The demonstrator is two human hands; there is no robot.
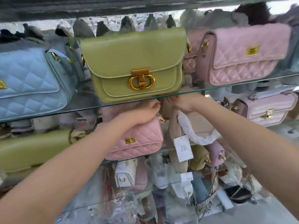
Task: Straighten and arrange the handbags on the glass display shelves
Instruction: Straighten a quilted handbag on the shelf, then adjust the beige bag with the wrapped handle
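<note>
Two hands meet just under the upper glass shelf [234, 84]: the left hand [150, 109] above a pink quilted handbag [137, 139], the right hand [181, 101] atop a beige paper-stuffed handbag [203, 125]. What either grip holds, I cannot tell. A green leather flap handbag [134, 62] stands above.

Stacked glass shelves [242, 82], green-edged panes, at least three tiers, edges slanting up toward the right. Dark grey band [97, 7] runs across the top, probably the underside of a higher shelf or ledge, too blurred to call. Light is bright, even and cool, with a white glare patch [279, 6] top right and pale grey floor [275, 212] bottom right.
</note>
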